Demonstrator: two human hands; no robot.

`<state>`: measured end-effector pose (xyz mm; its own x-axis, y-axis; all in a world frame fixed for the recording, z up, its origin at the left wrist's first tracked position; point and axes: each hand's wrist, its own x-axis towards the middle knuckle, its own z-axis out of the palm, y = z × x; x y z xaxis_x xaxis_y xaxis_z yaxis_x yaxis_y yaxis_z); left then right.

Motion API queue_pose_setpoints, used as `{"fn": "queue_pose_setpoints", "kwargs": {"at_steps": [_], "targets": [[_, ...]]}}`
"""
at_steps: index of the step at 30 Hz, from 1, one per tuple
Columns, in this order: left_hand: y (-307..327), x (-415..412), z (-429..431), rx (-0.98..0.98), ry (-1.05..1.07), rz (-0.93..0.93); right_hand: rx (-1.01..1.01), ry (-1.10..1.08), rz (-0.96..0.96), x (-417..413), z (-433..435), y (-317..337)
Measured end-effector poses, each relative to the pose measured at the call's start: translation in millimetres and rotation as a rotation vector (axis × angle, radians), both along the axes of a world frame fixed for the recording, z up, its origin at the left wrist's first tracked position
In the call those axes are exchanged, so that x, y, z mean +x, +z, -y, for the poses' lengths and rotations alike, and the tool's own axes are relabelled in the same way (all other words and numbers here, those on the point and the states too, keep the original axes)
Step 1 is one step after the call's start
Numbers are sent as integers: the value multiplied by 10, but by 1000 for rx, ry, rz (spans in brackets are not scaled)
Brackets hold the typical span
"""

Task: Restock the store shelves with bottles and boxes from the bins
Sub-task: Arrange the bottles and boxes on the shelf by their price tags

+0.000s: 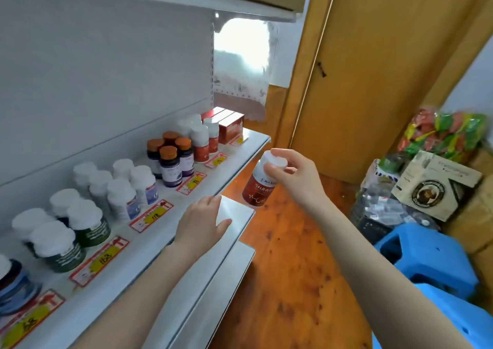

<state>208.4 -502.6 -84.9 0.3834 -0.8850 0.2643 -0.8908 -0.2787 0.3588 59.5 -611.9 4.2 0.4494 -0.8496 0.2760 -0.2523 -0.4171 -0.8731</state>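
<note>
Right hand (290,178) pinches the red bottle (257,186) by its cap, beyond the shelf (253,138) edge. Left hand (201,223) lies open. That cap-only pinch could slip.

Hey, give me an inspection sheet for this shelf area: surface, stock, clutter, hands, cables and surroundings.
Surface: grey shelf, with price tags along its front.
Job's things: red bottle held in the air off the shelf end; matching bottles, red boxes, orange-capped bottles, white bottles and green-labelled bottles stand on the shelf.
Clutter: blue stools, printed carton and bag of colourful packets piled at the right.
Hands: right hand grips the red bottle by its white cap; left hand rests on the shelf edge.
Cables: nothing seen.
Surroundings: wooden door, wooden floor.
</note>
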Motion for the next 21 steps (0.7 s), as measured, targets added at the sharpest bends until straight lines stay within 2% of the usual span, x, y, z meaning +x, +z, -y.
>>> {"fn": "queue_pose_setpoints", "kwargs": {"at_steps": [6, 12, 21], "targets": [[-186, 259, 743, 56, 56, 101, -24, 35, 49, 328, 797, -40], [-377, 416, 1240, 70, 187, 153, -51, 245, 124, 939, 1557, -16], [-486, 374, 1575, 142, 406, 25, 38, 641, 293, 1970, 2194, 187]]}}
